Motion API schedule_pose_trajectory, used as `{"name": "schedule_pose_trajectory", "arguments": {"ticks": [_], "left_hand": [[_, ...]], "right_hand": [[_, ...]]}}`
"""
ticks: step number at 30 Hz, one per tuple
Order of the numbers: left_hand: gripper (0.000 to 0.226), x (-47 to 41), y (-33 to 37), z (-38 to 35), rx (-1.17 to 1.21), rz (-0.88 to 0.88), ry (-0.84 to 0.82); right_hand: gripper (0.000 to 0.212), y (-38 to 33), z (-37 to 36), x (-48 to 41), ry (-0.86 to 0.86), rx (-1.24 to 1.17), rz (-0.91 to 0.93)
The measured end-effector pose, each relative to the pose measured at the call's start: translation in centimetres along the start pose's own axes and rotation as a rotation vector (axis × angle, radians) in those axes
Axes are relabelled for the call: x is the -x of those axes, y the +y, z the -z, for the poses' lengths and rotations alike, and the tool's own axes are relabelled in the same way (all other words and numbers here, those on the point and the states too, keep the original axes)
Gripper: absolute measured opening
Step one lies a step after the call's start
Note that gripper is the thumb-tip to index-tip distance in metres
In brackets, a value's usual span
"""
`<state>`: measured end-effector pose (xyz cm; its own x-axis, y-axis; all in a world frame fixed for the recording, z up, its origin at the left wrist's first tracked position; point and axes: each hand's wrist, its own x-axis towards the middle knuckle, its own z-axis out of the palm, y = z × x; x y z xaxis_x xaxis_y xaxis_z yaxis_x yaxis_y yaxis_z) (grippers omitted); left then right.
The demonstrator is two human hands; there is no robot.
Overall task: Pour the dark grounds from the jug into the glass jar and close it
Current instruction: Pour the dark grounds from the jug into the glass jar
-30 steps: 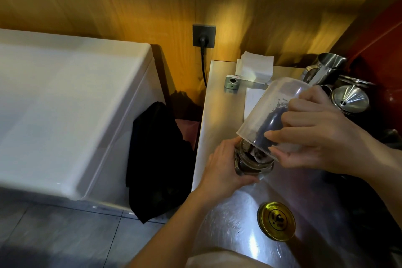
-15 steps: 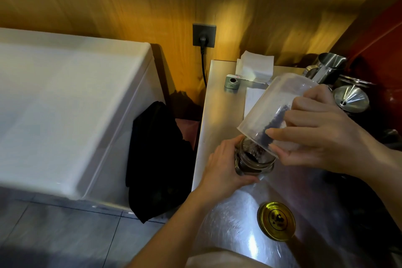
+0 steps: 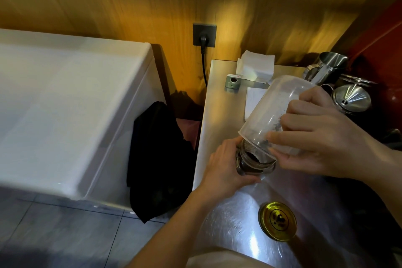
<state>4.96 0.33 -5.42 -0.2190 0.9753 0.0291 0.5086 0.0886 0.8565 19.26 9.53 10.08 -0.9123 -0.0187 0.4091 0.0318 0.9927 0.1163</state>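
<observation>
My right hand (image 3: 322, 137) grips a clear plastic jug (image 3: 272, 113), tipped steeply with its mouth over the glass jar (image 3: 252, 163). Only a thin film of dark dust clings to the jug's wall. The jar stands on the steel counter (image 3: 219, 98) and is nearly full of dark grounds. My left hand (image 3: 226, 165) wraps around the jar's left side. The jar's gold lid (image 3: 277, 221) lies flat on the counter, nearer to me and apart from the jar.
Behind the jug lie folded white papers (image 3: 256, 65) and a small green device (image 3: 232, 80). A steel pitcher (image 3: 328, 67) and a steel funnel (image 3: 352, 98) stand at the back right. A white chest (image 3: 65, 102) and a black cloth (image 3: 156, 156) are left of the counter.
The dark grounds that filled the lower part of the jug have slid out into the jar. The jug is tipped a little steeper. The left hand has stayed on the jar.
</observation>
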Motion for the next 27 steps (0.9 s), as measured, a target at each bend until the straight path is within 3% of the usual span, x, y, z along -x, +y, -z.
{"name": "schedule_pose_trajectory", "arguments": {"ticks": [27], "left_hand": [[0.082, -0.1, -0.1, -0.3, 0.018, 0.005, 0.015]], "right_hand": [[0.017, -1.0, -0.6, 2.2, 0.081, 0.114, 0.103]]}}
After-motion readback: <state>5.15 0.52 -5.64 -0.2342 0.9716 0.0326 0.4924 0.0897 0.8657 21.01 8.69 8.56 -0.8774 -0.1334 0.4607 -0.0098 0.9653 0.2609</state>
